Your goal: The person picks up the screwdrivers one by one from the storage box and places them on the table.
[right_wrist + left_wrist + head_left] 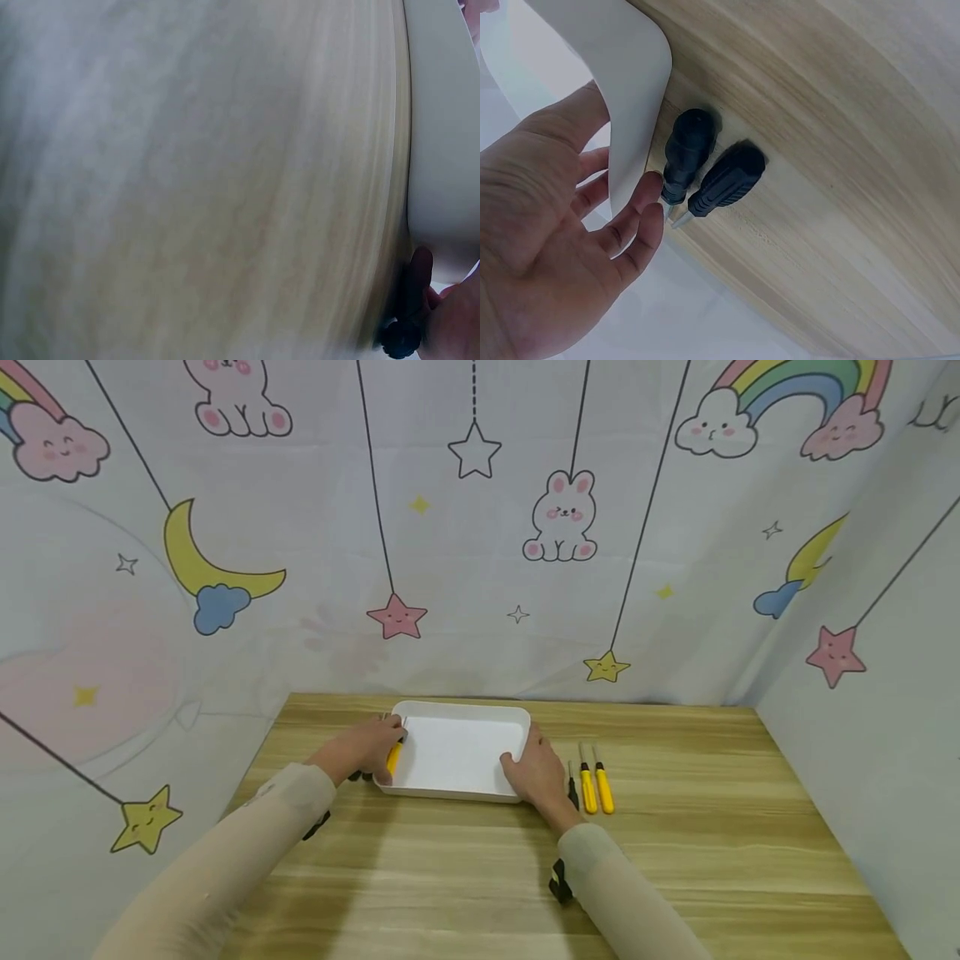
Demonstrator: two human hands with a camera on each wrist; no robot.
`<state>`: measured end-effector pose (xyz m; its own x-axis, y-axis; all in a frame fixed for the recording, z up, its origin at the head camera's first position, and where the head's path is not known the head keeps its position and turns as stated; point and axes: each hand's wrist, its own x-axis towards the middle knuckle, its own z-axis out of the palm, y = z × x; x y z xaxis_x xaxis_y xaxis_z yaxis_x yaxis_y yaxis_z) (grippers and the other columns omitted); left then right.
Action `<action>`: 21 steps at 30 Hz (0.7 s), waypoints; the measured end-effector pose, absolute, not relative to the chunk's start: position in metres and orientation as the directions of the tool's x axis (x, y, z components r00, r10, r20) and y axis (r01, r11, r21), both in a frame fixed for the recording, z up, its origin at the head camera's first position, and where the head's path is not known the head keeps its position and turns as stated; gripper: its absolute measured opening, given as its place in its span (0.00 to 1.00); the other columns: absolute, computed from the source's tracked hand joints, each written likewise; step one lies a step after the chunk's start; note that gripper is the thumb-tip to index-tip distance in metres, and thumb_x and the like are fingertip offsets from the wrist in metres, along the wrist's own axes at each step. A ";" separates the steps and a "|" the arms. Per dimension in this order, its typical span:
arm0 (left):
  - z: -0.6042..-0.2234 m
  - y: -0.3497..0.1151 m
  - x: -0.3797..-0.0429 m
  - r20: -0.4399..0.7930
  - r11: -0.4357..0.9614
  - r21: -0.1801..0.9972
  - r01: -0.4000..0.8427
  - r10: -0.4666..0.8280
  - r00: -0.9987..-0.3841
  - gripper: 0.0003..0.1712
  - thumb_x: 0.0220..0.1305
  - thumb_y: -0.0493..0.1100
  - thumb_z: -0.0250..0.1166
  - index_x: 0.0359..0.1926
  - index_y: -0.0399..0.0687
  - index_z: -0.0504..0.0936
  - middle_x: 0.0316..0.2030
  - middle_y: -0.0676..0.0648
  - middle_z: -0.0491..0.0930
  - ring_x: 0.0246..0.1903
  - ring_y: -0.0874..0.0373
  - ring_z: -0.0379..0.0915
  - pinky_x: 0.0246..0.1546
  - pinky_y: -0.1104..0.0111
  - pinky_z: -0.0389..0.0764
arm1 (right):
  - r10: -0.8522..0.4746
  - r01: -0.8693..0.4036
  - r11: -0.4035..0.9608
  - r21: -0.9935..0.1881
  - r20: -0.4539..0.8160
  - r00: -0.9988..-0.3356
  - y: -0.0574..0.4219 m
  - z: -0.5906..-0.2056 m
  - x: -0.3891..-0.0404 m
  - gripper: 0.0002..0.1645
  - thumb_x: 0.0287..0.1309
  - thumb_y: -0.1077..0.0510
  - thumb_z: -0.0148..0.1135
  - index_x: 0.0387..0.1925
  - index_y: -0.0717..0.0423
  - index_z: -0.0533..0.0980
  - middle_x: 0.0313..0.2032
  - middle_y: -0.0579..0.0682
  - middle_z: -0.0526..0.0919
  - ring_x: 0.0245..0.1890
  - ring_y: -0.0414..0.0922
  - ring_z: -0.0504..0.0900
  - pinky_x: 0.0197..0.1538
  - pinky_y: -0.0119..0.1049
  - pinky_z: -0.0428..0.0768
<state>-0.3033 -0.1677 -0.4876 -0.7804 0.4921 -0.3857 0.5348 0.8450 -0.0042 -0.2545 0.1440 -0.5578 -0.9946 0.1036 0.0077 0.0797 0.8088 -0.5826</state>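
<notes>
A white rectangular tray [457, 794] sits toward the back of the wooden table. My left hand [367, 747] is at its left end, thumb and some fingers reaching over the wall around a yellow-handled screwdriver [394, 758] inside. In the left wrist view, the other fingers of this hand [562, 232] stay outside the wall, close to two black-handled screwdrivers [688, 150]. Gripping the tray's right end is my right hand [537, 772], thumb over the rim. The right wrist view is blurred; the tray's outer wall [442, 127] shows at its right edge.
Right of the right hand lie a black-handled screwdriver [573, 789] and two yellow-handled screwdrivers [604, 789], roughly side by side. A patterned cloth [480, 568] hangs behind the wooden table [450, 885] and along both sides.
</notes>
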 end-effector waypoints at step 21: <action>-0.491 -0.165 -0.304 -0.351 0.818 -0.027 0.574 0.530 -0.772 0.53 0.52 0.60 0.84 0.72 0.39 0.74 0.65 0.40 0.71 0.56 0.41 0.73 0.60 0.50 0.78 | 0.103 0.072 0.817 -0.573 0.020 -0.995 0.144 -0.559 -0.256 0.51 0.68 0.42 0.59 0.81 0.65 0.54 0.68 0.71 0.73 0.60 0.67 0.79 0.62 0.61 0.77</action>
<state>-0.3043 -0.1653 -0.4909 -0.7718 0.5303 -0.3508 0.5745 0.8181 -0.0271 -0.2561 0.1443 -0.5586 -0.9945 0.1025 0.0203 0.0725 0.8165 -0.5728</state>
